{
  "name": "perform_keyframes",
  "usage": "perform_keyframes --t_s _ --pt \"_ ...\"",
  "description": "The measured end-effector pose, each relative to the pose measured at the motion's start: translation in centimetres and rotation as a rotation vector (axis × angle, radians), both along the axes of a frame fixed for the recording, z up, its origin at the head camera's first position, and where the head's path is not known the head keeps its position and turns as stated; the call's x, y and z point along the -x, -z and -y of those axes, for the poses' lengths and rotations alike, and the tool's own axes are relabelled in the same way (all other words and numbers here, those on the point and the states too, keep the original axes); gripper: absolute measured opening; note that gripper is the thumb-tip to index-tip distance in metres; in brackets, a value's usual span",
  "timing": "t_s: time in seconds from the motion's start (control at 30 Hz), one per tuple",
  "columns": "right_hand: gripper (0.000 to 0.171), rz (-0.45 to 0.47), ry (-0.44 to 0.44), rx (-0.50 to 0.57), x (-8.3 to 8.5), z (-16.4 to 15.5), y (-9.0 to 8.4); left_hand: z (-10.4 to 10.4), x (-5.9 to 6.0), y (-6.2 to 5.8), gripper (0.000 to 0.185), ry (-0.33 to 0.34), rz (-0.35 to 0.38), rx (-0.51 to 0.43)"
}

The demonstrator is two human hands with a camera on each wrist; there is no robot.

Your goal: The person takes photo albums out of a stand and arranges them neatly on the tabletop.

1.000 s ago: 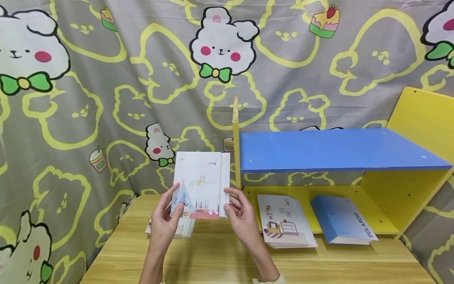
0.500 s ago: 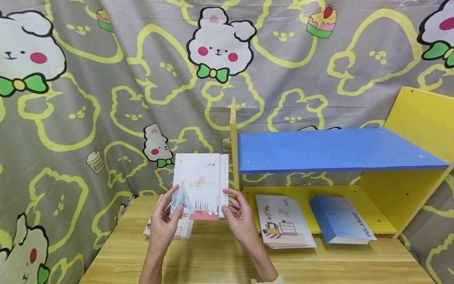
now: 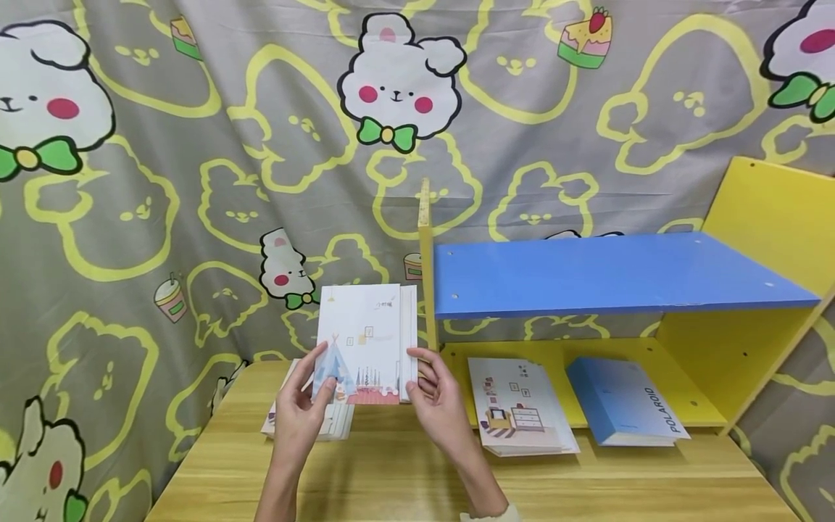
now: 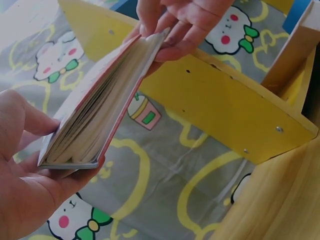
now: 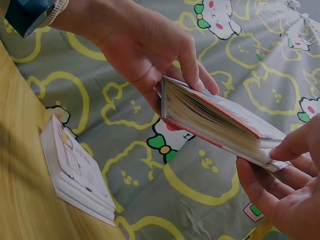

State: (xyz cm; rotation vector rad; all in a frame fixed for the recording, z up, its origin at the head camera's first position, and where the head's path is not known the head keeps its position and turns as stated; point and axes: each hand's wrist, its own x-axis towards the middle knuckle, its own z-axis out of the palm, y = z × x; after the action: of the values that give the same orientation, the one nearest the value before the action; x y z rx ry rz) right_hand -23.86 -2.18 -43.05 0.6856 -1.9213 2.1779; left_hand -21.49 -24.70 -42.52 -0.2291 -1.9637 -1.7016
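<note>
Both hands hold a white book (image 3: 368, 341) with a tent picture on its cover upright above the wooden table (image 3: 391, 478). My left hand (image 3: 312, 395) grips its lower left corner, thumb on the cover. My right hand (image 3: 427, 384) pinches the lower right edge by the pages. In the left wrist view the book (image 4: 95, 120) runs from my left hand (image 4: 25, 175) up to my right hand (image 4: 185, 20), with its page block showing. The right wrist view shows the book (image 5: 215, 122) between my left hand (image 5: 145, 55) and my right hand (image 5: 280, 175).
A small stack of similar books (image 3: 335, 422) (image 5: 75, 170) lies on the table behind my left hand. To the right stands a yellow shelf (image 3: 763, 217) with a blue board (image 3: 607, 272). Under it lie an illustrated book (image 3: 518, 413) and a blue POLAROID album (image 3: 622, 409). A cartoon curtain hangs behind.
The view has drifted slightly, so everything sits a little further left. Both hands keep the same hold on the book.
</note>
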Motion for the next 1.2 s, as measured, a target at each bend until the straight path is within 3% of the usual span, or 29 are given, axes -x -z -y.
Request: perform_keyframes --t_s 0.33,1.2 --pt "0.052 -0.002 0.019 -0.043 0.0 0.4 0.3 0.3 -0.2 -0.1 0.055 0.023 0.053 -0.081" --pt "0.055 -0.033 0.046 -0.087 0.5 1.7 2.2 1.4 0.3 1.0 0.051 0.032 0.110 -0.009"
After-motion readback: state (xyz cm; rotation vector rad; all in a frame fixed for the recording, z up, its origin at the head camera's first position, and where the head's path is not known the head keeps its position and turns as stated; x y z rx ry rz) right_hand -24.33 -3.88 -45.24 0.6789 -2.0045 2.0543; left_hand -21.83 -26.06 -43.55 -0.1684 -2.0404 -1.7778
